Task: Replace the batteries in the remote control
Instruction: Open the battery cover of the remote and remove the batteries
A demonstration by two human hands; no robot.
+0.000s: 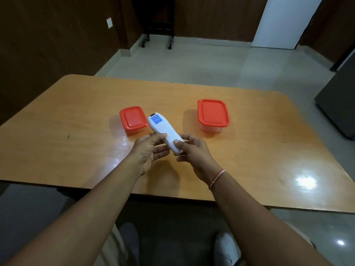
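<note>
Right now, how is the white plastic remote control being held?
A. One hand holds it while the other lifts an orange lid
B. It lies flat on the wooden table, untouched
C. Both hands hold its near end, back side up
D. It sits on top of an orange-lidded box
C: the left hand and right hand both grip the near end of the white plastic remote control, its blue-labelled back facing up.

You have one white remote control (164,132), held back side up in your two hands, the left hand (148,152) and the right hand (196,155). Two red-lidded containers (133,119) (213,113) sit on the one wooden table (259,150). Below its edge you can perhaps see two shoes.
</note>
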